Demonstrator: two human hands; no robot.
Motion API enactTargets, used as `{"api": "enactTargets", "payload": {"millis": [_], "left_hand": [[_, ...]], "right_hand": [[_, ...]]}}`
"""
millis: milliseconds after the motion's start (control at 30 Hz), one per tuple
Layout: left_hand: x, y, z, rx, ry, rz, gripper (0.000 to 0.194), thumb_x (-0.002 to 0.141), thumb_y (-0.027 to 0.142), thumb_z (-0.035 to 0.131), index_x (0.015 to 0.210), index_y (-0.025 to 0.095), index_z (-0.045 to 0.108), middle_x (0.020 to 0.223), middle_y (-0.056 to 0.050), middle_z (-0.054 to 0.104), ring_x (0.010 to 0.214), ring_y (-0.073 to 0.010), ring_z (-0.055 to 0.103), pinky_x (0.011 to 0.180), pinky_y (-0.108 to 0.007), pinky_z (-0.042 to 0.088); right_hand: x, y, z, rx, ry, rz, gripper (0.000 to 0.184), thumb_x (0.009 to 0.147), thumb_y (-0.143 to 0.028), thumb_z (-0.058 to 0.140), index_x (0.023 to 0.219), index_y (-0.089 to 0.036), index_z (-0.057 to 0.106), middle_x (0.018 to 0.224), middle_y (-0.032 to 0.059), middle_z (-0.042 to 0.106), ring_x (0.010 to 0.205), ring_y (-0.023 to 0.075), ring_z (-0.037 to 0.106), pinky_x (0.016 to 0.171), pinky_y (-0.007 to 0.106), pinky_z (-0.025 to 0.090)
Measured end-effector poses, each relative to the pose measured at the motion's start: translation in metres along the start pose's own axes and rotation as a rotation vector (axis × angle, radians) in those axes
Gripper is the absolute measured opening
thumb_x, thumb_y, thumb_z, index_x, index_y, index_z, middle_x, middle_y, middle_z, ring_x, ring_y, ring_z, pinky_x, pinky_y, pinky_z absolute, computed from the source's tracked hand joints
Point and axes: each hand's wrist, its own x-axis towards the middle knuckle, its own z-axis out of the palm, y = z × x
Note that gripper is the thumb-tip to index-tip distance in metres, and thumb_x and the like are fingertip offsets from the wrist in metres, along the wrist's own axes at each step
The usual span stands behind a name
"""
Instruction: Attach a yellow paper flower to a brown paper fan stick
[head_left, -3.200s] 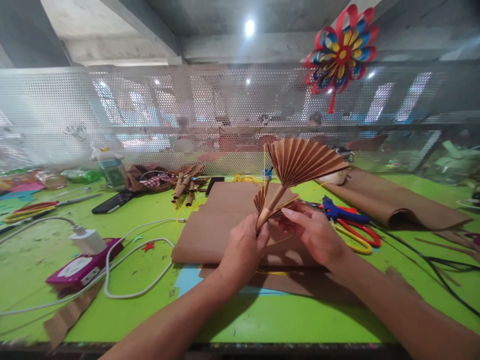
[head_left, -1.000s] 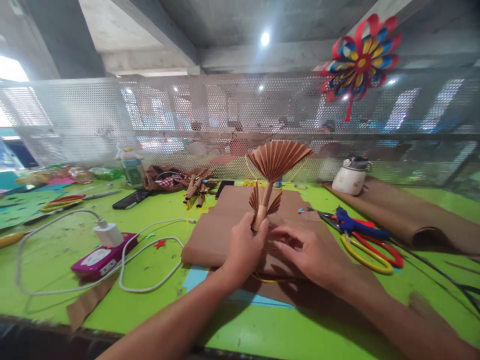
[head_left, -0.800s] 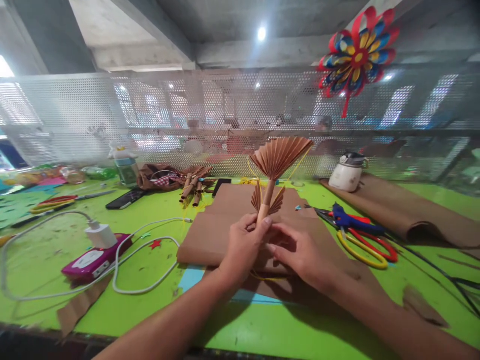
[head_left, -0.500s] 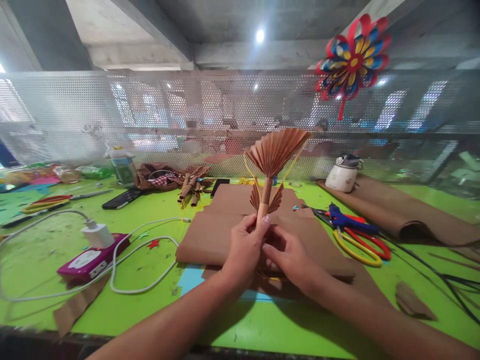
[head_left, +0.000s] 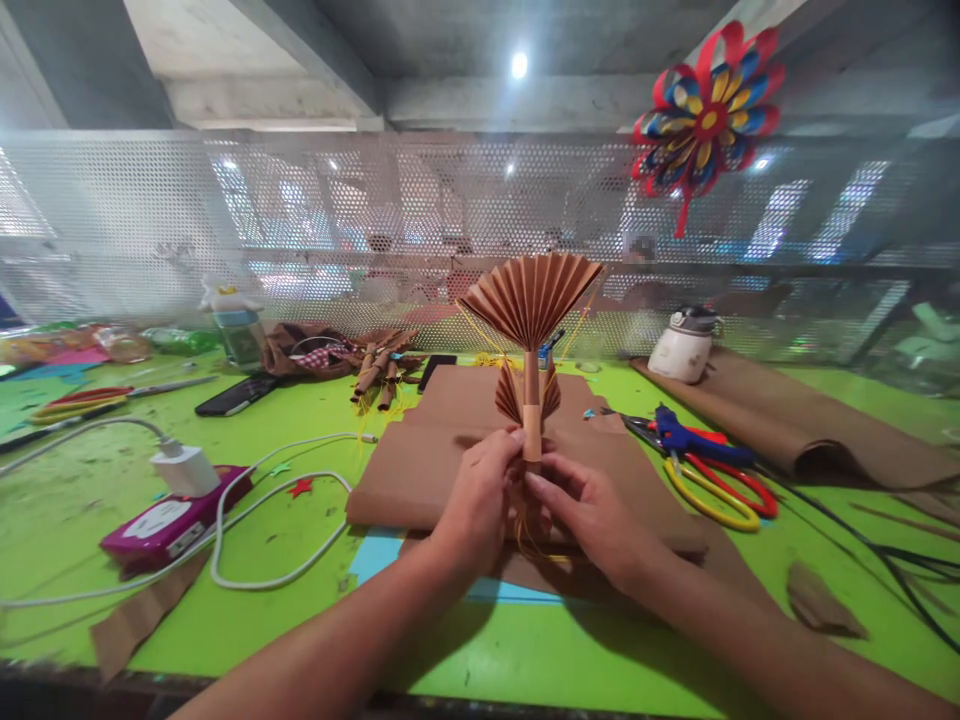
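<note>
Paper fan: the pleated head (head_left: 531, 300) is raised toward the worktop's (head_left: 487, 660) far edge, above the brown paper (head_left: 420, 480), near mid-width.
Stem axis: the rolled stem (head_left: 532, 435) is held close to upright, lower end between the hands.
Left hand (head_left: 480, 495): closed at the stem's left side; some fingers are hidden.
Right hand (head_left: 589, 505): thumb and finger pinched at the lower end, right side.
Nearer hand: none singled out; the stem is touched by both.

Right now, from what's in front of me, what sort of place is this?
Probably a craft workshop or art classroom: there's a pleated fan in hand, brown paper and scissors on the table, and a colourful flower decoration.
</note>
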Motion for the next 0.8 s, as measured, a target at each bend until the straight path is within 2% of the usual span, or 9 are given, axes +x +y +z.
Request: {"api": "enactTargets", "payload": {"millis": [133,333,467,600,800], "left_hand": [[0.002,0.004,-0.002,-0.114,-0.071,-0.071,0.035,0.08,0.035,0.047,0.094,0.007,0.063,0.088,-0.013,0.065,0.067,-0.0203,0.062,0.056,-0.031,0.051],[0.005,0.007,-0.004,-0.143,-0.09,-0.114,0.036,0.082,0.03,0.046,0.102,0.005,0.061,0.099,-0.018,0.065,0.077,-0.0245,0.062,0.063,-0.035,0.052],[0.003,0.011,-0.006,-0.134,-0.179,-0.167,0.035,0.082,0.028,0.047,0.108,0.009,0.061,0.113,-0.015,0.06,0.087,-0.0233,0.061,0.067,-0.032,0.052],[-0.002,0.017,-0.005,-0.094,-0.253,-0.202,0.037,0.081,0.034,0.047,0.11,0.015,0.061,0.125,-0.012,0.053,0.085,-0.0233,0.062,0.059,-0.032,0.052],[-0.005,0.023,-0.004,-0.037,-0.264,-0.207,0.04,0.077,0.038,0.047,0.107,0.017,0.062,0.126,-0.011,0.053,0.102,-0.029,0.057,0.07,-0.037,0.051]], "right_hand": [[-0.002,0.001,-0.004,0.002,-0.01,0.01,0.029,0.078,-0.04,0.06,0.097,-0.018,0.059,0.075,-0.0004,0.054,0.058,0.0069,0.047,0.054,0.019,0.042],[-0.007,-0.008,-0.005,0.017,-0.032,0.005,0.027,0.08,-0.037,0.059,0.096,-0.015,0.058,0.076,0.0004,0.052,0.062,0.0084,0.047,0.058,0.021,0.043],[-0.013,-0.017,-0.003,-0.005,-0.076,0.015,0.026,0.081,-0.038,0.056,0.092,-0.014,0.057,0.071,-0.0008,0.049,0.06,0.0079,0.045,0.057,0.021,0.041],[-0.018,-0.025,-0.002,-0.024,-0.109,0.022,0.026,0.081,-0.039,0.056,0.089,-0.015,0.056,0.07,-0.0006,0.049,0.059,0.0083,0.044,0.056,0.021,0.04],[-0.021,-0.031,0.0,-0.053,-0.137,-0.011,0.026,0.081,-0.039,0.056,0.088,-0.014,0.056,0.071,0.0001,0.051,0.062,0.009,0.046,0.058,0.022,0.041]]}}
